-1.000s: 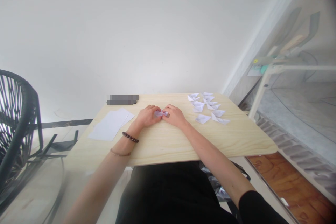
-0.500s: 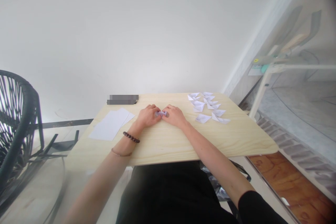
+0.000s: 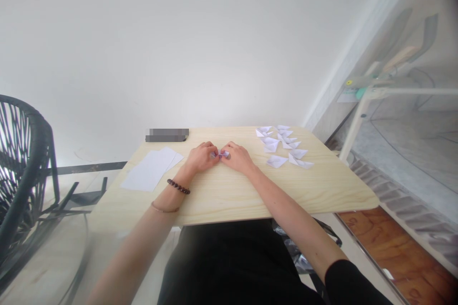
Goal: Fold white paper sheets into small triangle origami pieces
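Observation:
Between my two hands is a small piece of folded white paper (image 3: 222,154), pinched from both sides just above the table. My left hand (image 3: 202,157), with a dark bead bracelet at the wrist, closes its thumb and fingers on the paper's left end. On the right end, my right hand (image 3: 236,156) pinches it the same way. Much of the paper is hidden by the fingers, so its exact folds cannot be made out. To the right of my hands, several folded paper boats (image 3: 276,161) stand in loose rows.
Flat white paper sheets (image 3: 146,171) lie overlapping on the left of the light wooden table (image 3: 222,200). A dark, pixelated object (image 3: 166,136) rests at the back left. A black woven chair (image 3: 32,152) stands left, and a white metal frame (image 3: 358,119) right.
The fingertips have shifted slightly on the folded paper, and its middle looks narrower between them. Both hands stay in the same place.

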Tool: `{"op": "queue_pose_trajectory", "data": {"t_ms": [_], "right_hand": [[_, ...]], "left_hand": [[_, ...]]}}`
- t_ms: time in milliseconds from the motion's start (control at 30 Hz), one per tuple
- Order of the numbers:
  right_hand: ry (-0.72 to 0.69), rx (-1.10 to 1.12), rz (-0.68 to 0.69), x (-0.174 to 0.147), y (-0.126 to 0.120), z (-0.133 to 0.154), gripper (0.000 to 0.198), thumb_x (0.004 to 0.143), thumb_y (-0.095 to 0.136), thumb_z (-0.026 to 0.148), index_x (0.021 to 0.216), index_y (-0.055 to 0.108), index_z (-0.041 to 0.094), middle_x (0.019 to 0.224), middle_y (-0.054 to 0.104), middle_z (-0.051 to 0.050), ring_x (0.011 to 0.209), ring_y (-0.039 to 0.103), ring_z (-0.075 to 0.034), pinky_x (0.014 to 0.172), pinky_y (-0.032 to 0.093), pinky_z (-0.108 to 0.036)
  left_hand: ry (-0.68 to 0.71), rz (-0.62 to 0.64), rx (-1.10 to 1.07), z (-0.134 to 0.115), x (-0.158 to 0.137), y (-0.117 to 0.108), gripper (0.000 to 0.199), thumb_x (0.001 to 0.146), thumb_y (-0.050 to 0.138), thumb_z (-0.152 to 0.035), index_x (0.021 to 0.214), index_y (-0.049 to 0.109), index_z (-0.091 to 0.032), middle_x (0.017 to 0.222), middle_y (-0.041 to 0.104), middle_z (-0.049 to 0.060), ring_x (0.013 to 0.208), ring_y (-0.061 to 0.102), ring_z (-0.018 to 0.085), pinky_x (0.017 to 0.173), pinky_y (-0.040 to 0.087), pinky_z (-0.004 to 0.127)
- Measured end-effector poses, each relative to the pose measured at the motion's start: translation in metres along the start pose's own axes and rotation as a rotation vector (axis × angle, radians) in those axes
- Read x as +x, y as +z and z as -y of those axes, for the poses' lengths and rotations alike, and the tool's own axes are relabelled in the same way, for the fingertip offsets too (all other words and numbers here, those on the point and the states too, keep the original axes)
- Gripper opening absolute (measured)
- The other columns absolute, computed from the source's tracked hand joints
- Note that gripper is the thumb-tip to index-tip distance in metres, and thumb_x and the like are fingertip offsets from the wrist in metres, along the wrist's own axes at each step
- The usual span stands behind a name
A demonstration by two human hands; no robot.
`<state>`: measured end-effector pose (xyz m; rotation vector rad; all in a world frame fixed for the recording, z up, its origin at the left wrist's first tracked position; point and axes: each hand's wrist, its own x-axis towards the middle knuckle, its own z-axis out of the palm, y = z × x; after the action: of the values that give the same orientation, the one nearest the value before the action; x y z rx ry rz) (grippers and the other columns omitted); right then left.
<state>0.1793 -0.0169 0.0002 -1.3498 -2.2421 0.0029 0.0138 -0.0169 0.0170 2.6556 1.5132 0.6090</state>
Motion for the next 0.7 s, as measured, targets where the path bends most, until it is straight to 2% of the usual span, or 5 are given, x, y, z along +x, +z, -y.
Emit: {"op": "queue_pose_trajectory", "data": {"t_ms": [300, 533, 700], "right_hand": [[0.028, -0.032, 0.062, 0.0, -0.005, 0.003, 0.015, 0.075, 0.049, 0.031, 0.084, 0.06, 0.024, 0.089, 0.055, -0.001, 0.08, 0.054, -0.014, 0.07, 0.037, -0.024], [0.009, 0.012, -0.007, -0.001, 0.0, -0.002, 0.015, 0.075, 0.05, 0.03, 0.086, 0.058, 0.024, 0.089, 0.055, 0.0, 0.079, 0.053, -0.013, 0.069, 0.036, -0.024], [-0.005, 0.155, -0.027, 0.001, 0.001, -0.013, 0.019, 0.074, 0.053, 0.037, 0.085, 0.056, 0.022, 0.087, 0.054, 0.0, 0.067, 0.05, -0.01, 0.065, 0.037, -0.022]], "left_hand": [[0.007, 0.008, 0.021, 0.003, 0.0, 0.002, 0.026, 0.074, 0.042, -0.042, 0.085, 0.059, -0.025, 0.091, 0.057, 0.002, 0.087, 0.05, 0.02, 0.067, 0.04, 0.028], [-0.024, -0.009, -0.014, 0.006, 0.001, 0.003, 0.028, 0.073, 0.044, -0.045, 0.088, 0.057, -0.024, 0.09, 0.058, 0.002, 0.087, 0.05, 0.019, 0.068, 0.039, 0.027], [-0.091, -0.019, -0.058, 0.014, 0.003, 0.005, 0.032, 0.071, 0.047, -0.049, 0.088, 0.055, -0.022, 0.086, 0.059, 0.002, 0.081, 0.052, 0.017, 0.066, 0.038, 0.026]]}}
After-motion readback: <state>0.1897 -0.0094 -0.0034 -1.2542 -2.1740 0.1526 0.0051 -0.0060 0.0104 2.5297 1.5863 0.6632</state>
